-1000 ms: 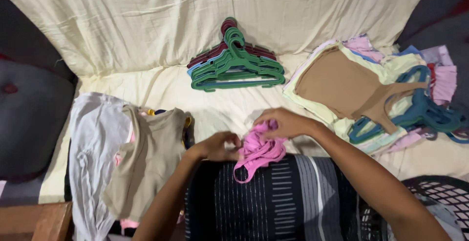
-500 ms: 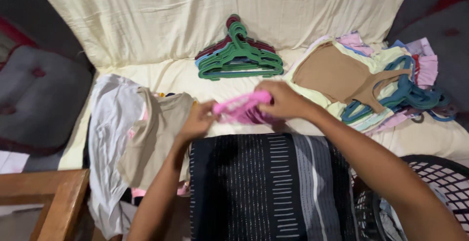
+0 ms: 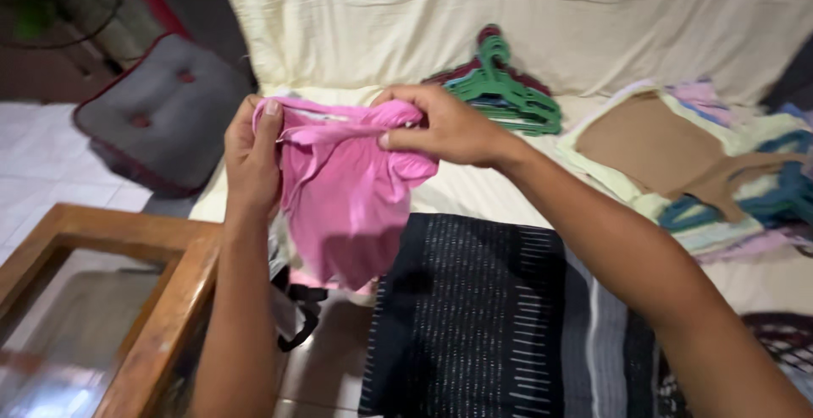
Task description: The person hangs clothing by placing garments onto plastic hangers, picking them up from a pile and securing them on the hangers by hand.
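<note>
Left hand [image 3: 252,151] and right hand [image 3: 445,127] each maintain a closed grip on the top edge of a pink garment [image 3: 343,202], suspended above a dark striped cloth [image 3: 474,316].

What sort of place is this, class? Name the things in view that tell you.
Probably a living room at home, used for sorting laundry. A sofa under a cream sheet holds plastic hangers and stacked folded clothes; a wood-framed glass table stands on a tiled floor.
</note>
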